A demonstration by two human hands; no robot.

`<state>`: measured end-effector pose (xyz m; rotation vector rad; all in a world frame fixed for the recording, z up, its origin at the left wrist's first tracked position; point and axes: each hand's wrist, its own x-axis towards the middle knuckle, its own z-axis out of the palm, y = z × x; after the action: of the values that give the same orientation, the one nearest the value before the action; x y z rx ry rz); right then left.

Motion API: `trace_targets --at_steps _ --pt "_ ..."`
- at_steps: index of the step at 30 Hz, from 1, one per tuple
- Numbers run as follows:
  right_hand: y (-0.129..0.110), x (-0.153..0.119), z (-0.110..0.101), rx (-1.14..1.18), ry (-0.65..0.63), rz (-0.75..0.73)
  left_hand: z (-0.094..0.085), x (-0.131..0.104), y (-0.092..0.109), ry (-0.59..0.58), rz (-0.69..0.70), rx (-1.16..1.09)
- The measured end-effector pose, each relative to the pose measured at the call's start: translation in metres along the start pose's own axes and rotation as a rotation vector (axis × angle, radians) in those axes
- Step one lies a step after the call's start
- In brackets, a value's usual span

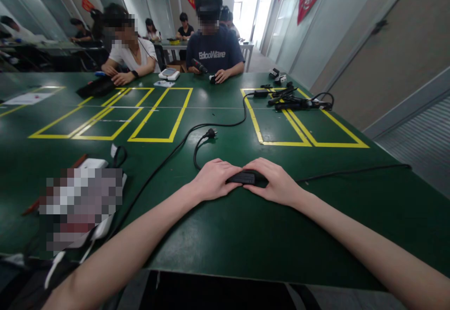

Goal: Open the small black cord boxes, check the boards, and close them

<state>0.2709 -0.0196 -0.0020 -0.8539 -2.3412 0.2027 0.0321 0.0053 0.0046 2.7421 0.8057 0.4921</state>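
My left hand [215, 181] and my right hand [279, 182] meet over the green table, each closed around one end of a black power adapter [242, 177]. The thumbs lie along its near side and the fingers along its far side; both ends are partly hidden by the hands. From the left end a short cord [196, 153] curls up to a black plug [211, 134] lying on the table. On the right, a thin black cord [351, 171] runs out past my right hand to the table's right side.
Yellow tape outlines [151, 139] mark the green table [211, 239]. A pile of black cables and adapters [291, 99] lies at the back right. Another long cord [176, 148] crosses leftward. A blurred-out item [84, 207] is at the left. People sit opposite, one holding a drill-like tool [199, 66].
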Motion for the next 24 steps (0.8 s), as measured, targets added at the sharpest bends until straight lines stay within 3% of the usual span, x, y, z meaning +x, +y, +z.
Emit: trace_targets --at_steps 6,12,24 --pt "0.004 -0.002 0.0034 -0.046 0.021 -0.094 0.0042 0.0006 0.0009 0.036 -0.046 0.019" --pt "0.0035 -0.0028 0.0039 0.0 -0.008 -0.003 0.0037 0.0017 0.001 0.019 -0.023 0.021" --pt "0.0024 -0.0001 0.0003 -0.036 -0.055 0.009 0.0043 0.0024 -0.0016 0.026 -0.003 0.081"
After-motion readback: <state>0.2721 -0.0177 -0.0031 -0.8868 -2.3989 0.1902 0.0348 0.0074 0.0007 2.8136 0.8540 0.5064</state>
